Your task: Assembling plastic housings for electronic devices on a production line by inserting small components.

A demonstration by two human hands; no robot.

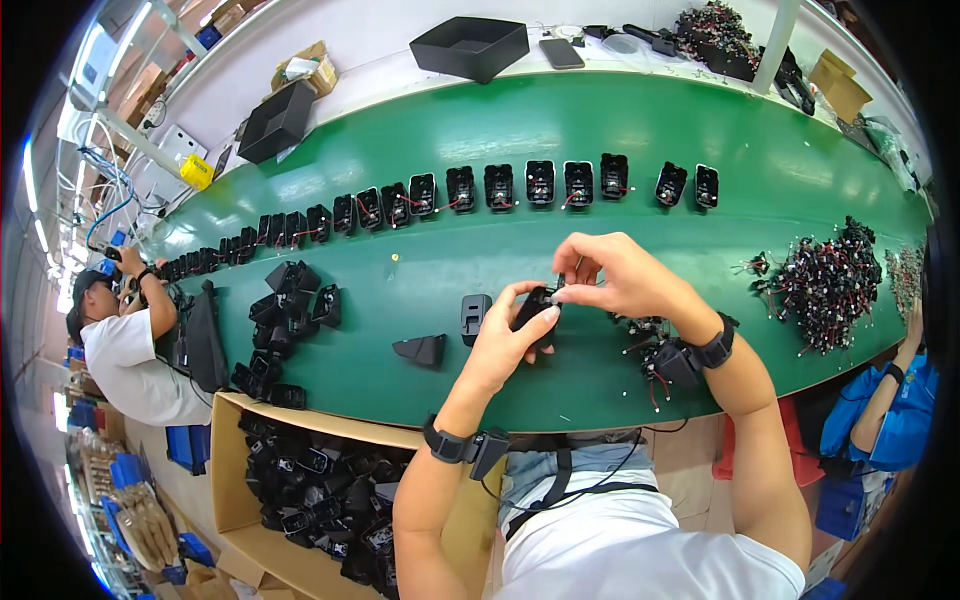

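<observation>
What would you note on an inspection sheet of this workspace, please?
Surface: green tabletop, curved by the lens.
Job's things: a black part in hand; a long row of open black housings beyond it; a pile of small wired parts to the right.
Clutter: a heap of loose black shells at left; a black tray behind the tabletop.
Hands: left hand grips the black part; right hand has its fingertips at the part's top, exact grip unclear.
Cables: short red wires at several housings.
Surroundings: cardboard box of black pieces below; a co-worker at far left.
</observation>
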